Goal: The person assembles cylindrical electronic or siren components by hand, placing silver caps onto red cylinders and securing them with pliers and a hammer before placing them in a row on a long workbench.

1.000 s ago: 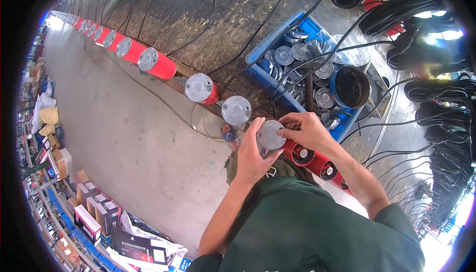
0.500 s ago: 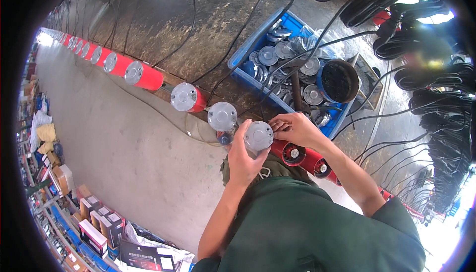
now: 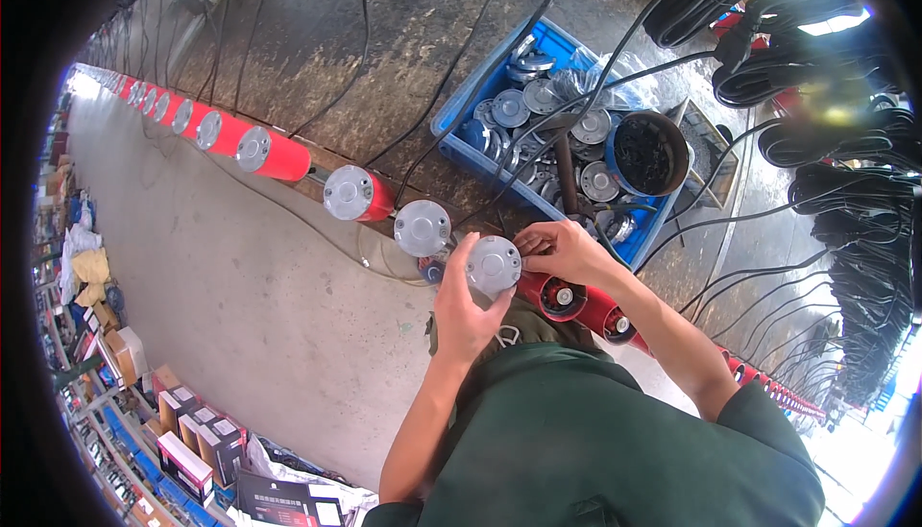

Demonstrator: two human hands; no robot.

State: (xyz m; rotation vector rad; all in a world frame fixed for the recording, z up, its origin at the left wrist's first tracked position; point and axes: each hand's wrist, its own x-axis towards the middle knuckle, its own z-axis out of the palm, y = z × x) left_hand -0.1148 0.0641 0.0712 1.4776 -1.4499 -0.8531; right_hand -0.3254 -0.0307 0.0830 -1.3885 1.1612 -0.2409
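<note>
My left hand (image 3: pixel 463 311) is wrapped round the rim of a round grey metal end cap (image 3: pixel 494 266), its flat face turned up toward me. My right hand (image 3: pixel 569 256) sits at the cap's right edge with thumb and fingertips pinched together; whatever is between them is hidden. Just left of my hands a second grey cap (image 3: pixel 423 228) faces up, and beyond it another grey cap closes a red cylinder (image 3: pixel 381 203). To the right, beneath my right forearm, an uncapped red cylinder (image 3: pixel 562 298) shows its dark inside and a pale round centre.
A blue crate (image 3: pixel 451 133) full of loose metal caps stands on the worn bench (image 3: pixel 288 37), with a hammer (image 3: pixel 565 167) and a round tub (image 3: pixel 678 157) of black pieces in it. Black cables (image 3: pixel 363 47) hang across. Boxes (image 3: pixel 187 465) line the lower left.
The whole view has shifted slightly, so the crate and cylinders sit a little further left. Both hands keep nearly the same hold at the cap.
</note>
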